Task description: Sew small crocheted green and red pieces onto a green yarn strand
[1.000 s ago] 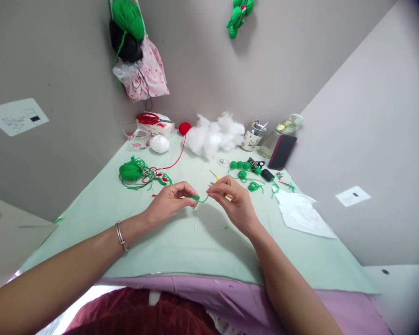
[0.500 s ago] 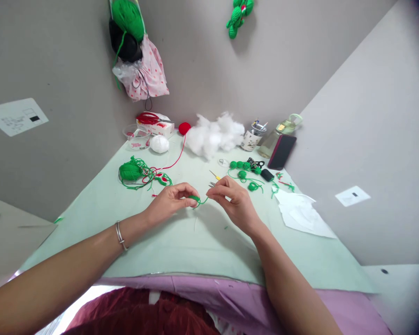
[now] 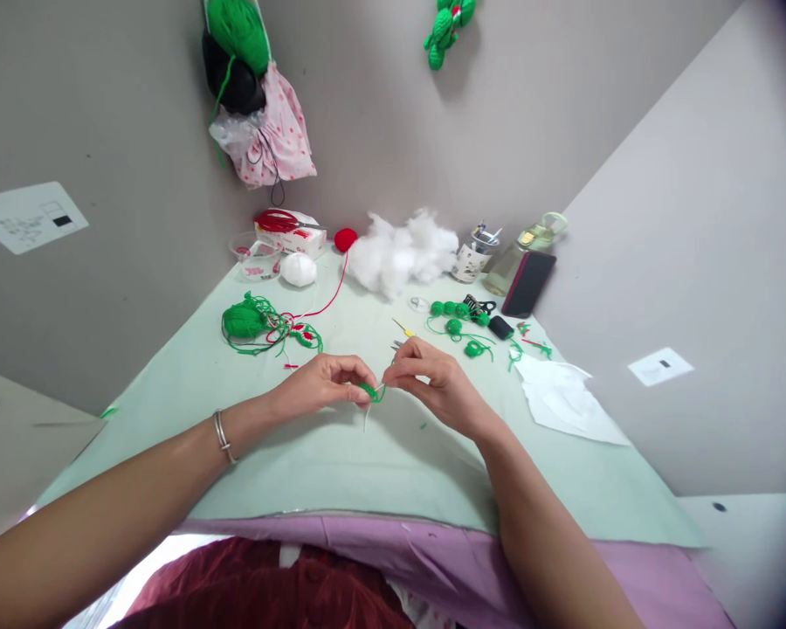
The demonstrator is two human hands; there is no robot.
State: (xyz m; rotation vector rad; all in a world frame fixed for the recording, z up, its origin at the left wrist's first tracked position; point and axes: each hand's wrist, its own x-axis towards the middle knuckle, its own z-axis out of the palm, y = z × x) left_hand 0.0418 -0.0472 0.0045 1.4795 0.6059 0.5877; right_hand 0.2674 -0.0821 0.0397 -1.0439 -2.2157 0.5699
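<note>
My left hand (image 3: 327, 382) pinches a small green crocheted piece (image 3: 369, 392) between thumb and fingers, above the middle of the table. Close beside it, my right hand (image 3: 425, 377) has its thumb and fingertips pressed together. A thin pale strand or tip (image 3: 381, 386) shows at those fingertips, touching the green piece; I cannot tell whether it is yarn or a needle. Green yarn (image 3: 383, 395) loops from the piece near the right fingers. A white strand (image 3: 366, 421) hangs below the piece. Beyond the right hand lies a yellow-handled crochet hook (image 3: 404, 329), with metal scissor-like tips (image 3: 396, 345) partly hidden.
Green yarn (image 3: 244, 320) lies tangled at left, near a white yarn ball (image 3: 299, 270) and red scissors (image 3: 279, 220) on a box. White stuffing (image 3: 399, 253) sits at the back. Green crocheted balls (image 3: 454, 327), a phone (image 3: 529, 285) and white sheets (image 3: 567, 397) are at right.
My right hand has moved slightly left and closer to my left hand. The green strand stretched between them is now a loop, and a pale tip shows at the right fingertips.
</note>
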